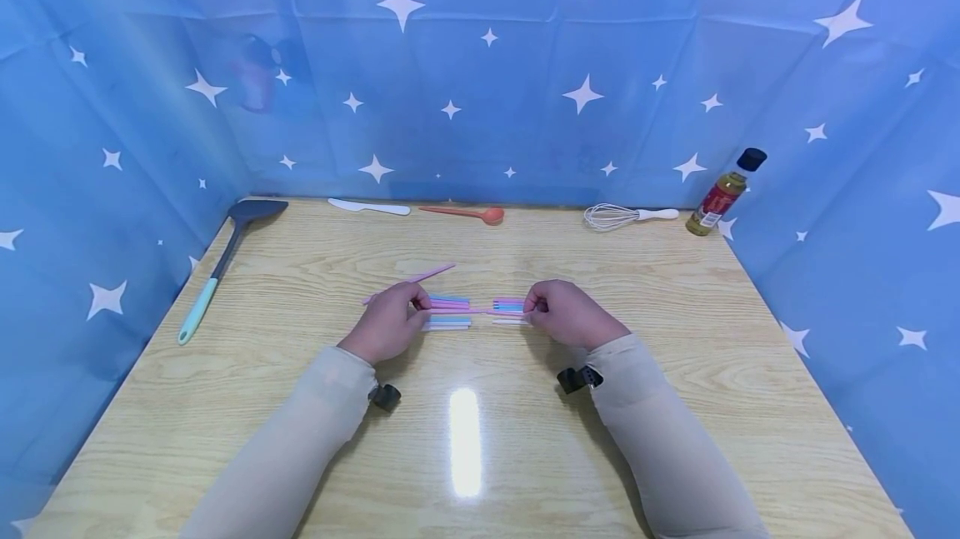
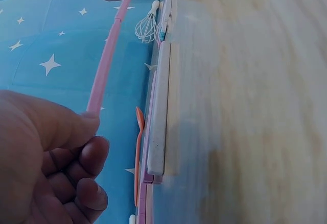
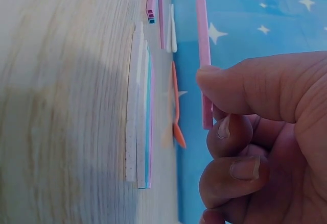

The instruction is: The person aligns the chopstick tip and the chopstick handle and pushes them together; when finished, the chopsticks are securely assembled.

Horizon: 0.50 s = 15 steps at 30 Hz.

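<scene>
Your left hand point(image 1: 388, 324) and your right hand point(image 1: 566, 311) each pinch one end of a thin pink plastic stick point(image 2: 104, 63), thumb pressed against curled fingers, so it spans the gap between them just above the pale wooden table point(image 1: 465, 456). It looks very light and slender, probably stiff enough to keep its line yet likely to bow or snap if you twist the ends, and smooth enough to slip from a loose pinch. Hold it near the tips with the finger pads, firmly but without squeezing. Under it lie two small bundles of pink, blue and white sticks point(image 1: 448, 313), side by side on the table, and another pink stick point(image 1: 431, 274) rests just behind your left hand.
</scene>
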Motion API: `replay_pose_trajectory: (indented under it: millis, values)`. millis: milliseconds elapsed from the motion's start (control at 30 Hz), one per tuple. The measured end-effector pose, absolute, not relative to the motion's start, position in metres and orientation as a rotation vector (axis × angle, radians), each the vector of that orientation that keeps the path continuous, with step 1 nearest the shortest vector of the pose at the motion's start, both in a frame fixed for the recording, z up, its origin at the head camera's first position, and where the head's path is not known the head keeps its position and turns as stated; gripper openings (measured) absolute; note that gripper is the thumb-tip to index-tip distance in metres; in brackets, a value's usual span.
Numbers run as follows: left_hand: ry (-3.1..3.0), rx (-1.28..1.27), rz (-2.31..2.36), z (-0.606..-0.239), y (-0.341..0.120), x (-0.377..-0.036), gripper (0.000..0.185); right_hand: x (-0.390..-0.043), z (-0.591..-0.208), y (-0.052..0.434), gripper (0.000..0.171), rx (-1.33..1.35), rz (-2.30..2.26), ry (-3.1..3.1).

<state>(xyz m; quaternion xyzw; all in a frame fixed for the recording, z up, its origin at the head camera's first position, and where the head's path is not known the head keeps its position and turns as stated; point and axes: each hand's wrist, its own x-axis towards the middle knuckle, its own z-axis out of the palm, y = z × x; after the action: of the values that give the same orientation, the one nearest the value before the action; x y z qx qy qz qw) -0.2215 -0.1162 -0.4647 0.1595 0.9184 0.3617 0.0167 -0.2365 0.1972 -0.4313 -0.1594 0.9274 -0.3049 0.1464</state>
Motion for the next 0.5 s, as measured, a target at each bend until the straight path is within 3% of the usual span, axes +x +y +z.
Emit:
replay_pose_trajectory:
  millis: [500]
  values:
    - [2.84, 0.513, 1.289, -0.4629, -0.1149, -0.2208, 0.005, -0.2351, -0.428, 0.193, 0.009, -0.486, -0.965, 2.737]
